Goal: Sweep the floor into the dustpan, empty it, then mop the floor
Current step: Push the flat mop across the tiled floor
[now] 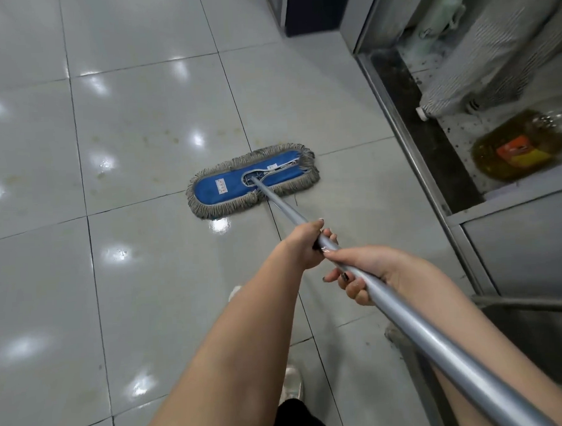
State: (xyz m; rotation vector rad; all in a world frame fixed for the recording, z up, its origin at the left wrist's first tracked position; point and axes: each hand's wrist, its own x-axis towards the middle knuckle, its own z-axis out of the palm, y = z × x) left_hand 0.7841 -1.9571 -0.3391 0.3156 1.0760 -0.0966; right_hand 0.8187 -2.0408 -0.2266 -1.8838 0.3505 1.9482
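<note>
Both hands are on the mop's handle [440, 347]. The left hand [306, 244] is further down the pole, fingers wrapped tight round it with the thumb lying along the top. The right hand [369, 273] sits just behind it, almost touching, gripping from the other side with its fingers curled under the pole.

The mop [252, 180] lies flat on the floor [139, 90] ahead of the person. Its blue pad with a grey fringe is angled across a tile joint, the right end a little further away. The handle runs from the middle of the pad back toward the lower right.

The grey tiles are glossy with light spots, and faint yellowish stains [160, 137] show just beyond the mop. To the right stands a metal cabinet [408, 136]. On its dirty lower shelf a bottle [518, 147] of yellow liquid lies beside a striped cloth [492, 58]. A pale shoe [293, 384] shows under the left forearm.
</note>
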